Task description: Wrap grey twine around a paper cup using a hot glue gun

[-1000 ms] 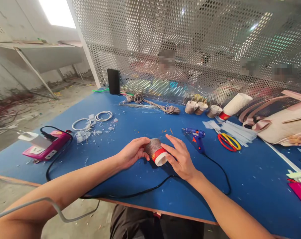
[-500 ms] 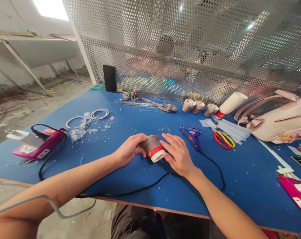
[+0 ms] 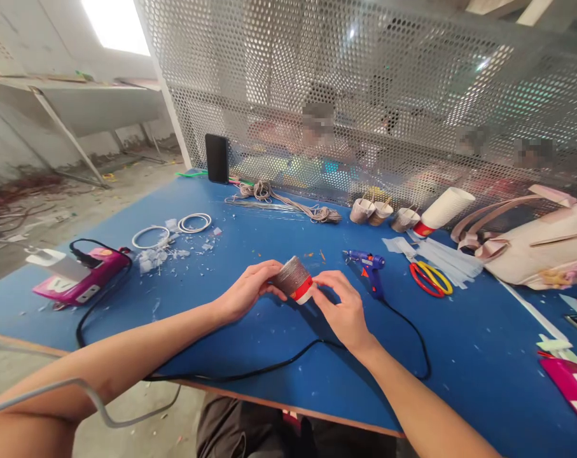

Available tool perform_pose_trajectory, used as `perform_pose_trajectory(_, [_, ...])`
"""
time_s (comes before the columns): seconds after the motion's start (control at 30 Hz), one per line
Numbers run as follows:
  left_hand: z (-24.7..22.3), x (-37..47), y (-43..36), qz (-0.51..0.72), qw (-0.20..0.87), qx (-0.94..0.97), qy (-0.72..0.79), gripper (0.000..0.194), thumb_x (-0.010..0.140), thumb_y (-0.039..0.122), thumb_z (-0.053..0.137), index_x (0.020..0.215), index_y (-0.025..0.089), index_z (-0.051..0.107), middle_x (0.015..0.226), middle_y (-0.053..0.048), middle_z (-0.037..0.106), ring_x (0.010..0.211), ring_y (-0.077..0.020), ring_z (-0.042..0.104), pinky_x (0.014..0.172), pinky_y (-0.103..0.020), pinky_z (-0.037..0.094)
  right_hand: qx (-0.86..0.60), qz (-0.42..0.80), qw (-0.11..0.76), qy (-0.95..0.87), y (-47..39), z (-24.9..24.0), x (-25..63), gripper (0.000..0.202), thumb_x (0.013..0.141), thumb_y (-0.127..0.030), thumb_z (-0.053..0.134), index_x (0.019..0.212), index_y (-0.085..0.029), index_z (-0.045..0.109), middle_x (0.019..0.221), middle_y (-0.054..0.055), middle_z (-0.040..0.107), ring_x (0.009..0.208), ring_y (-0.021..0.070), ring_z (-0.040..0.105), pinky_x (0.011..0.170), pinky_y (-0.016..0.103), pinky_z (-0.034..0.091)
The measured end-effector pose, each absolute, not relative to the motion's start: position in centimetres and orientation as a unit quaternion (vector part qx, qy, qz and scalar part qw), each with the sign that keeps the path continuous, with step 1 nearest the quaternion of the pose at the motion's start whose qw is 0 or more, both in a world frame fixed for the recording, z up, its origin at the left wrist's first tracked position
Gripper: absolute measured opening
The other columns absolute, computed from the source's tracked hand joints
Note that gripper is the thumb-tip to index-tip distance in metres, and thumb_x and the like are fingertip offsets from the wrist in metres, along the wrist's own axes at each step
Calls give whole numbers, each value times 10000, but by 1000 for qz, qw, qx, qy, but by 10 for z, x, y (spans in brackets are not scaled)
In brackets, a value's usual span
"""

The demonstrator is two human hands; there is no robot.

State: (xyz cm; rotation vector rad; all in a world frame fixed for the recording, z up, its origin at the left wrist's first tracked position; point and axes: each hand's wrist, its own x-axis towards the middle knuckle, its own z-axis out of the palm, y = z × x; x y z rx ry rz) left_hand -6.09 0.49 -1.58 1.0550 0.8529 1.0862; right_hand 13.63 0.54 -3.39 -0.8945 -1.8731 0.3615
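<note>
A paper cup point(image 3: 295, 280) is tilted above the blue table, its upper part wrapped in grey-brown cord and its lower end red and white. My left hand point(image 3: 252, 289) grips the corded end between thumb and fingers. At the cup's red and white end, my right hand point(image 3: 340, 305) pinches the side with thumb and fingertips. To the right of the cup lies a blue glue gun point(image 3: 371, 264), its black cable running toward the front. Bundles of cord point(image 3: 288, 200) lie behind the hands.
Scissors point(image 3: 429, 278), clear strips point(image 3: 450, 257), stacked cups point(image 3: 445, 210) and small corded cups point(image 3: 362, 210) are at right. White rings point(image 3: 194, 222), plastic scraps and a pink power strip point(image 3: 85, 280) lie left. A phone point(image 3: 217, 159) leans on the perforated screen point(image 3: 269, 95); people are beyond it.
My right hand's fingers have drawn together onto the cup's red and white end. The cup has turned and tipped a little. The whole view has shifted slightly.
</note>
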Motion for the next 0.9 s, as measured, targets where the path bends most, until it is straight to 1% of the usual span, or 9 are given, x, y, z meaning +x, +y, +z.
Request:
perform_pose_trajectory(0.1, [-17, -58, 2, 462, 663, 467, 357, 238, 817, 276, 503, 829, 101, 663, 869, -74, 646, 755, -169, 588, 671, -312, 524, -345, 89, 488, -797, 1, -36, 129, 128, 840, -229, 599, 960, -213, 640, 895, 56, 630, 793, 173, 591, 758, 350, 480])
perform_pose_trajectory(0.2, [-18, -57, -1, 435, 680, 479, 345, 219, 813, 249, 499, 846, 97, 654, 834, -76, 660, 756, -173, 603, 692, -312, 521, -363, 37, 470, -804, 0, -37, 124, 60, 844, -216, 596, 847, -209, 655, 826, 46, 638, 735, 166, 570, 734, 343, 441])
perform_pose_trajectory(0.23, [-19, -57, -1, 424, 685, 483, 342, 217, 810, 243, 497, 849, 95, 651, 823, -78, 665, 755, -177, 609, 693, -312, 522, -372, 33, 461, -805, 1, -37, 124, 88, 854, -213, 579, 800, -206, 648, 800, 42, 638, 731, 165, 566, 734, 340, 428])
perform_pose_trajectory(0.37, [-20, -61, -2, 410, 694, 483, 342, 220, 802, 244, 500, 850, 88, 649, 804, -81, 671, 697, -175, 625, 653, -310, 528, -430, 99, 458, -772, 14, -34, 131, 185, 858, -262, 550, 686, -201, 582, 748, 31, 636, 763, 174, 575, 761, 334, 402])
perform_pose_trajectory(0.47, [-20, -64, -2, 409, 693, 485, 341, 239, 800, 275, 507, 814, 85, 651, 751, -77, 669, 649, -173, 624, 612, -308, 527, -477, 134, 484, -721, 25, -31, 140, 207, 867, -310, 513, 698, -197, 553, 742, 26, 626, 742, 167, 578, 728, 310, 420])
perform_pose_trajectory(0.57, [-19, -67, -3, 394, 690, 503, 340, 272, 809, 306, 498, 776, 86, 654, 694, -77, 673, 624, -173, 620, 590, -301, 519, -514, 145, 507, -677, 30, -26, 150, 239, 901, -340, 441, 742, -191, 538, 682, 5, 595, 642, 144, 554, 635, 272, 426])
perform_pose_trajectory(0.67, [-19, -70, -2, 386, 677, 519, 352, 352, 837, 381, 477, 727, 95, 650, 644, -68, 668, 581, -156, 605, 578, -287, 505, -531, 163, 542, -630, 30, -20, 160, 324, 925, -357, 387, 670, -192, 501, 610, -19, 543, 595, 125, 524, 616, 258, 417])
perform_pose_trajectory(0.8, [-24, -75, 6, 407, 641, 520, 391, 533, 849, 555, 403, 671, 105, 626, 584, -55, 641, 509, -135, 573, 521, -262, 483, -479, 217, 643, -556, 33, 3, 174, 403, 901, -384, 459, 549, -191, 420, 518, -54, 438, 484, 90, 448, 522, 239, 386])
perform_pose_trajectory(0.9, [-26, -80, 15, 452, 591, 504, 439, 500, 858, 554, 370, 684, 135, 581, 514, -10, 584, 425, -113, 520, 432, -229, 443, -407, 205, 680, -574, 41, 38, 173, 414, 872, -396, 524, 533, -186, 415, 506, -61, 417, 444, 74, 414, 474, 230, 367])
